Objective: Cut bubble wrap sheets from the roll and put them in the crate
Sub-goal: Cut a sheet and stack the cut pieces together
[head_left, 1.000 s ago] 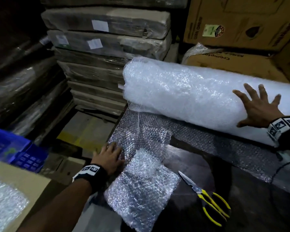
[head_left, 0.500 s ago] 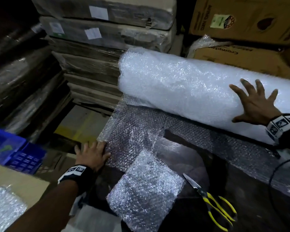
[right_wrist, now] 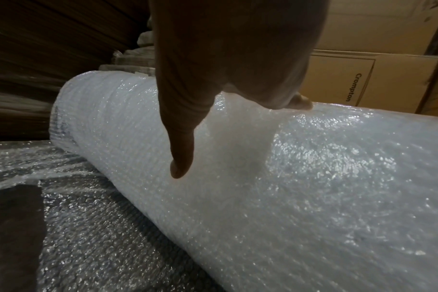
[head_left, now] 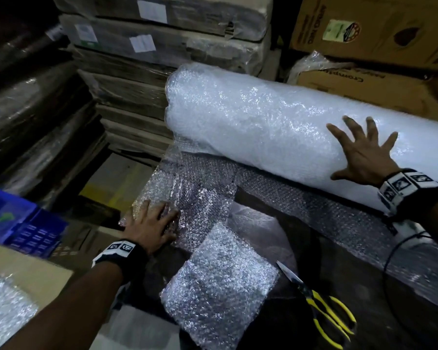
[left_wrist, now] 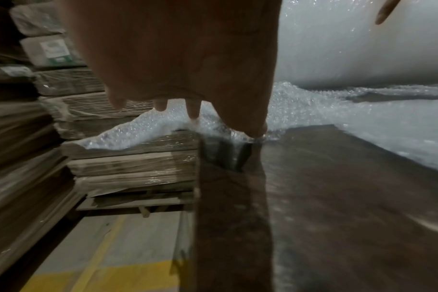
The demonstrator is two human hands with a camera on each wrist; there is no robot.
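A thick white bubble wrap roll lies across the dark table; its unrolled sheet spreads toward me. My right hand presses flat on the roll with fingers spread; the right wrist view shows the same roll. My left hand lies flat on the sheet's left edge at the table corner, where the sheet shows beyond its fingertips. A cut bubble wrap piece lies near the front. Yellow-handled scissors rest to its right. A blue crate sits at the left.
Stacks of wrapped flat cardboard stand behind and to the left. Brown cartons rise behind the roll. A cardboard sheet with bubble wrap lies at the lower left. The floor with a yellow line shows left of the table.
My left hand slid left along the sheet toward the table's edge and pulled the sheet flatter. My right hand stayed pressed on the roll.
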